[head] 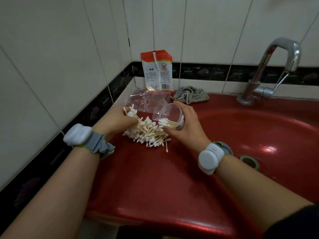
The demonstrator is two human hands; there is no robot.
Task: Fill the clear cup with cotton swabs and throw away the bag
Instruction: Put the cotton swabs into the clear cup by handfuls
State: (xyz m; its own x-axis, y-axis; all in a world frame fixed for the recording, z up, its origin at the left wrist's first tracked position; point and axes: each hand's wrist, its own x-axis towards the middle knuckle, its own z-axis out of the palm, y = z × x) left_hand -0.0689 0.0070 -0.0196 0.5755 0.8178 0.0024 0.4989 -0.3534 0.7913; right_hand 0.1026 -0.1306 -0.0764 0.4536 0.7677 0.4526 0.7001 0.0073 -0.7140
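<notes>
The right hand (185, 124) has its grip around the clear cup (170, 116), tilted on its side above the tabletop (151, 178) with some swabs inside. The left hand (114, 120) pinches cotton swabs (146, 131) from the pile near the back left corner. The clear bag (139, 99) lies behind; a red-and-white packet (157, 71) stands against the wall, its print unreadable.

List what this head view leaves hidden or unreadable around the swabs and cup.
- Left hand fingers: buried in the cotton swabs, grip unclear.
- Clear cup: far side and base covered by the right hand; swab count inside unclear.
- Orange-and-white packet: print too small to read.
- Clear bag: contents indistinct.
</notes>
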